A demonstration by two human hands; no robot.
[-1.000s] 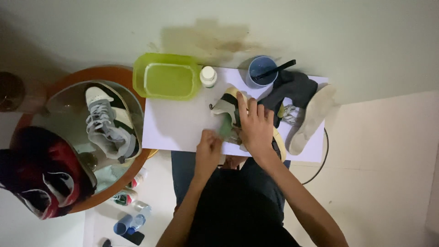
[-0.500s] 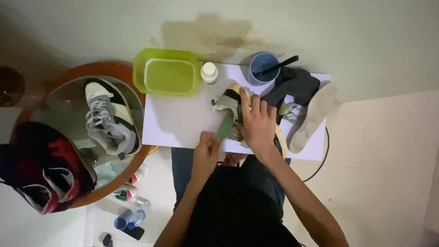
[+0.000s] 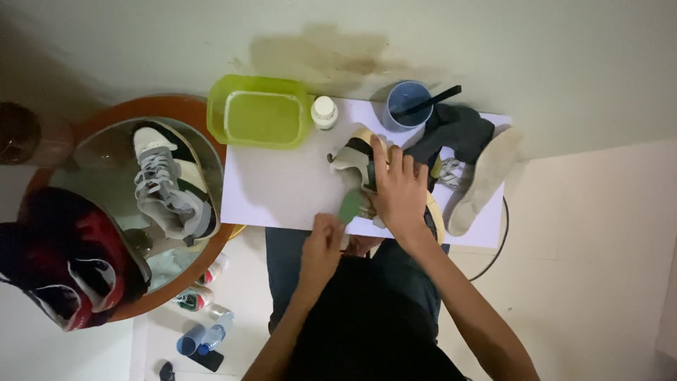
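Note:
A white and black sneaker (image 3: 355, 156) lies on a white board (image 3: 282, 190) across my lap. My right hand (image 3: 399, 192) is pressed down on the sneaker and holds it in place. My left hand (image 3: 323, 243) grips a small green brush (image 3: 350, 205) whose head touches the near side of the shoe. Much of the shoe is hidden under my right hand.
A lime green tub (image 3: 259, 111) of liquid, a small white bottle (image 3: 324, 111) and a blue cup (image 3: 407, 104) with a black stick stand at the board's far edge. A dark cloth (image 3: 455, 130) and a pale insole (image 3: 479, 181) lie right. A round basin (image 3: 113, 197) with shoes sits left.
My left hand has shifted the green brush slightly along the shoe's side. My right hand stays on the sneaker.

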